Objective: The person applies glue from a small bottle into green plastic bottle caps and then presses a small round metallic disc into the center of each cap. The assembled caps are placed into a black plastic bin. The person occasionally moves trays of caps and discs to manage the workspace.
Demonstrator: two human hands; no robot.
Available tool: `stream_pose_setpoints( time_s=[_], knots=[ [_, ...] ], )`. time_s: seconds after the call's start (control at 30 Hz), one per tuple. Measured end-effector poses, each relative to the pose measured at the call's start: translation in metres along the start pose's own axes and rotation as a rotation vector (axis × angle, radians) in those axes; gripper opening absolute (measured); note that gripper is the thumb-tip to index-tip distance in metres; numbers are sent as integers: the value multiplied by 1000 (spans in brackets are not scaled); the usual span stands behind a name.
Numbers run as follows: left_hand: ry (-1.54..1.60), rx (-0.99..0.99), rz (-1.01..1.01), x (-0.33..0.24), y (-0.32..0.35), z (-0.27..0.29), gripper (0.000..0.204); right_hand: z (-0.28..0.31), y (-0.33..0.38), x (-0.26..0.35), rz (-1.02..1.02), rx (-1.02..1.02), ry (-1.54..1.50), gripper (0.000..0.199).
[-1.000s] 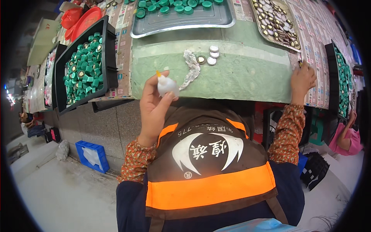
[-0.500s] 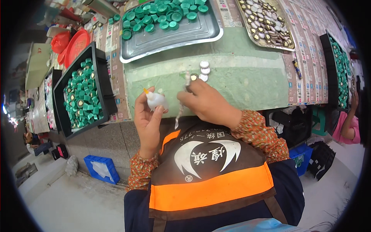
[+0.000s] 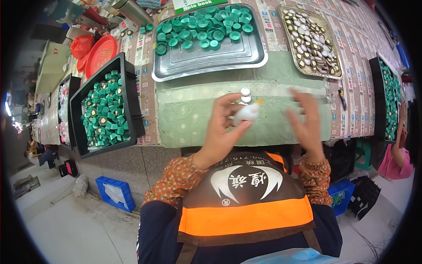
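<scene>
My left hand (image 3: pixel 218 134) grips a small white squeeze bottle (image 3: pixel 247 114) with a yellow nozzle, its tip pointing up and right. Fingers and thumb wrap round its body. To the right of the bottle, over the green mat (image 3: pixel 189 125), my right hand (image 3: pixel 310 130) is raised and smeared by motion. Its fingers look apart, and nothing shows between them. Just beyond the bottle lie a few white round discs (image 3: pixel 245 91) with crimped edges, partly hidden by my left hand.
A metal tray (image 3: pixel 193 70) of green fluted caps stands ahead. To its right is a smaller tray (image 3: pixel 336 68) of round discs. Black crates (image 3: pixel 135 94) (image 3: pixel 377 105) of green caps flank the mat. A marker pen (image 3: pixel 342 100) lies at right. Another person's arm (image 3: pixel 399 152) shows at far right.
My left hand has carried the bottle rightward, close to the discs. My right hand has moved right and opened; the twisted pale strip it held is out of sight. The view has shifted.
</scene>
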State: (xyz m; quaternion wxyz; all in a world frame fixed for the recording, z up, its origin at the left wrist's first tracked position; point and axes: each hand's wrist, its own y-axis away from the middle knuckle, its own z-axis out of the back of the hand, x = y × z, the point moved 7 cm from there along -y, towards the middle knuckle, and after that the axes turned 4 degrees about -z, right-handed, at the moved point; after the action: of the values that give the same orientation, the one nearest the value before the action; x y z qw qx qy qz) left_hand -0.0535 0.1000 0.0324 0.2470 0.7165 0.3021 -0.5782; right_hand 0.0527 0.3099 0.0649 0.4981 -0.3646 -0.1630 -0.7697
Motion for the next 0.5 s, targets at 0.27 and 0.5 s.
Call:
stream_pose_setpoints(
  time_s=[0.27, 0.5],
  knots=[
    [67, 205, 53, -12, -50, -22, 57, -68, -29, 18, -118, 139, -916, 27],
    [-1231, -826, -381, -42, -87, 207, 48, -42, -71, -33, -415, 35, -862, 20]
  ],
)
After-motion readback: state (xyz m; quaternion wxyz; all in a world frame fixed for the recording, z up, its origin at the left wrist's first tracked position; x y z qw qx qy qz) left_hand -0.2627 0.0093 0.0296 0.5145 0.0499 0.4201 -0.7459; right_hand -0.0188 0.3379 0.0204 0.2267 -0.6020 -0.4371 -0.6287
